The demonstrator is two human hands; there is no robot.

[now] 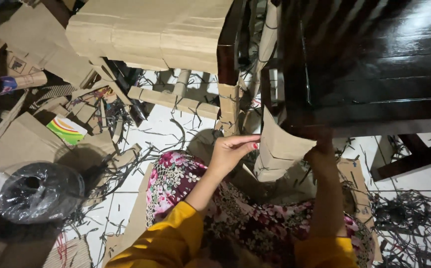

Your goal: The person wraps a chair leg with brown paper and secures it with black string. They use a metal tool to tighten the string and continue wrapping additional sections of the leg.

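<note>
At the bottom of the frame, two yellow sleeves rise from a lap covered in floral cloth (255,218). The left hand (230,151), just left of centre, has its wrist bent and its fingers curled onto the left edge of one cardboard wrap (280,146), thumb and fingers pinching it. The right hand (320,158), in shadow right of centre, grips the wrap's right edge; how tightly its fingers close cannot be told. The wrap sits in mid-frame around one dark chair leg. At lower left lies one spool of black strapping (39,191) in clear plastic. Black strap offcuts (414,213) litter the white tiled floor. Farther up, one cardboard-wrapped chair (156,34) fills the upper centre, and one dark wooden chair (374,54) the upper right. Flat cardboard sheets (22,141) pile at left.
</note>
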